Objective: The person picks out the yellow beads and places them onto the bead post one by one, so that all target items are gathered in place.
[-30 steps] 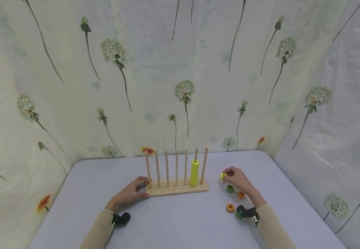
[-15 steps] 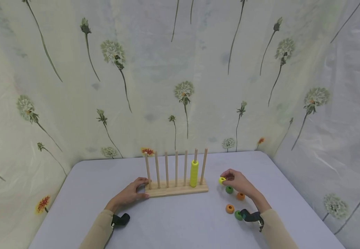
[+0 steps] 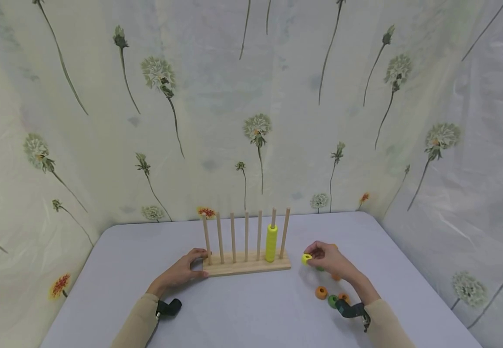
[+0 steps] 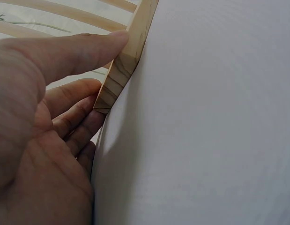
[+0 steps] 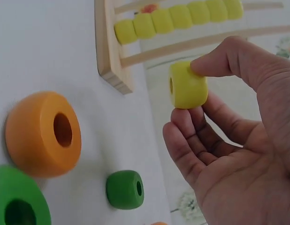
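A wooden peg stand [image 3: 246,267] with several upright pegs is at the middle of the table. My left hand [image 3: 181,270] grips its left end, thumb [image 4: 84,54] on the front edge and fingers behind. A stack of yellow beads [image 3: 271,244] sits on the second peg from the right; the other pegs are bare. To the right of the stand, my right hand [image 3: 332,261] pinches a yellow bead [image 5: 189,86] between thumb and fingers. The bead's hole [image 5: 171,86] faces the left of the right wrist view. It is apart from the stand.
Loose beads lie under and around my right hand: an orange bead [image 3: 321,292], a green bead [image 3: 333,301], another orange bead [image 3: 344,297], and a partly hidden green bead [image 5: 125,190]. Flower-printed curtains [image 3: 216,121] stand behind the white table [image 3: 243,314].
My right hand has moved the pinched yellow bead a little left and nearer to me. Orange beads behind the hand and near the wrist have come into view. My left hand stays on the stand.
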Demonstrator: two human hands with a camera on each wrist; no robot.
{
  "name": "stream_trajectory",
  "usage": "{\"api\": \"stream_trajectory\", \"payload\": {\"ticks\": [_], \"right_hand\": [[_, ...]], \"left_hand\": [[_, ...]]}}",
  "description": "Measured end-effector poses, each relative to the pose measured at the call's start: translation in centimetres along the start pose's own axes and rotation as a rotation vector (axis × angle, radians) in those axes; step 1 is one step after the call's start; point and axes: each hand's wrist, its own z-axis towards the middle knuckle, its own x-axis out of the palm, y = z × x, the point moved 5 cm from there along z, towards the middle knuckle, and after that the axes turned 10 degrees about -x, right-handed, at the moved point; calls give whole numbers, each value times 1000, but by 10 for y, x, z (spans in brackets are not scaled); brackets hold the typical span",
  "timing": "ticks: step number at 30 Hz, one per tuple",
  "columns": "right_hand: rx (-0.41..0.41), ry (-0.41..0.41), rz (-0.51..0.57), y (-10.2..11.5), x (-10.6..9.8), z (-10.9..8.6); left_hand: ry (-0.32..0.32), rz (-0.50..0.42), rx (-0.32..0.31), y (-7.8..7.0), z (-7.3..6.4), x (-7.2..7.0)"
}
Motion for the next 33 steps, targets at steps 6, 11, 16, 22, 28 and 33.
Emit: {"api": "stream_trajectory", "payload": {"ticks": [6,11,16,22,28,33], "right_hand": [[-25,31,30,10,7,-3],[-77,46,-5,25,10,-7],[-76,18,-34,47,11,-10],[-60,-58,-121,76,14,-16],[-61,-167,-169,102,21,-23],[-58,-279,-215,116,25,-26]], "left_hand": [[-2,-1,7,0,1,0],[-1,-10,4,0,1,0],[2,-7,3,-1,0,0],[8,-4,13,-2,0,0],[11,-5,6,-2,0,0],[11,-10,3,-1,0,0]]}}
